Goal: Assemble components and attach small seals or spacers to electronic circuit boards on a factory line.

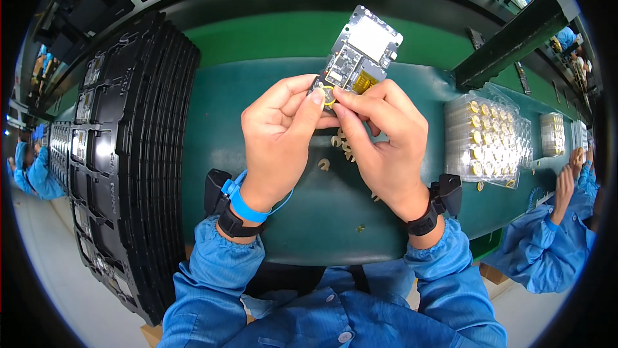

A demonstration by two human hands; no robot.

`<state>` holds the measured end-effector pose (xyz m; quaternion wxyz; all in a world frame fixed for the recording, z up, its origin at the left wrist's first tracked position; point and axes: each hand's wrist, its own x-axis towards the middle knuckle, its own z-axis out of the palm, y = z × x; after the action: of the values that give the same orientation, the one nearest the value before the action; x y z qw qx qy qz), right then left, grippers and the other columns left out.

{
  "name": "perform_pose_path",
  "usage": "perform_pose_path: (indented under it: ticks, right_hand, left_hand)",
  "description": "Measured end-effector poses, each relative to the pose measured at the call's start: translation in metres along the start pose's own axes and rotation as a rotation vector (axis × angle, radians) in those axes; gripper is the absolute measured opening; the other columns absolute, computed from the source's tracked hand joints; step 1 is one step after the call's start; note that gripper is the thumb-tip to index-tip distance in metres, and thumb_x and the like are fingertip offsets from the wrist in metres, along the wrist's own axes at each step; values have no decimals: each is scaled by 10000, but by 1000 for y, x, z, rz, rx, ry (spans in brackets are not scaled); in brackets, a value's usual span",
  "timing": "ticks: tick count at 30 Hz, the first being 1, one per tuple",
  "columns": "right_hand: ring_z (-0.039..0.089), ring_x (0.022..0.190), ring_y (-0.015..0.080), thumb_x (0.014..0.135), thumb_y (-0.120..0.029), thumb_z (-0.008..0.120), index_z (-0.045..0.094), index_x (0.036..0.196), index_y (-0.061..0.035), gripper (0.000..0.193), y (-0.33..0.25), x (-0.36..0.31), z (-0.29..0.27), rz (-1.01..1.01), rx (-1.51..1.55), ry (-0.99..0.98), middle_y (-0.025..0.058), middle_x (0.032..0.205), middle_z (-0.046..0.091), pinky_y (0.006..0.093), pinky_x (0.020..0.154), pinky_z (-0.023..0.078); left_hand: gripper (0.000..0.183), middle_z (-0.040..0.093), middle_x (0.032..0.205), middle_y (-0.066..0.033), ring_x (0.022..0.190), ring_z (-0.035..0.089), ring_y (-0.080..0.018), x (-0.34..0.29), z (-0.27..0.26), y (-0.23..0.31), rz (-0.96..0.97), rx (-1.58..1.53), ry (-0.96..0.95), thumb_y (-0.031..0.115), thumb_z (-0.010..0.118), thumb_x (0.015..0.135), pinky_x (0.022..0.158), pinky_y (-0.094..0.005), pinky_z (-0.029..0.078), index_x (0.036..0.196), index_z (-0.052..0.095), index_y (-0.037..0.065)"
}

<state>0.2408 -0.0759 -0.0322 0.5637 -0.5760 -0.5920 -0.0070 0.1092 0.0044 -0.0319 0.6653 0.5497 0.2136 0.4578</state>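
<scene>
My left hand (278, 126) grips the lower end of a dark circuit board (347, 58), its thumb on the near face. The board tilts up and away over the table and carries a large white rectangle and an amber patch. At its lower end is a round coin cell (329, 96) with a yellow rim, beside my left thumb tip. My right hand (389, 132) pinches at the cell's right edge with thumb and forefinger. Whether the cell is fixed to the board, I cannot tell. Below the hands lie several small pale C-shaped pieces (324, 164).
A tall stack of black trays (116, 168) stands at the left. To the right, stacked clear plastic trays (479, 139) hold yellow-rimmed cells on the green table (219, 129). A dark post (515, 42) rises behind them. A co-worker's blue sleeve (534, 238) is at the far right.
</scene>
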Motion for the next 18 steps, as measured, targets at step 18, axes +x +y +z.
perform_pose_path:
  ticks: [18]
  right_hand:
    - [584,688,116,870,76,749,789,1121,-33,276,5,-2,4,0,54,-17,56,851,633,254,569,447]
  left_hand:
    - [237,754,1099,-182,924,763,-193,0,-1,-3,3,18,30,18,553,1066,789,-297,668,1243,637,-115]
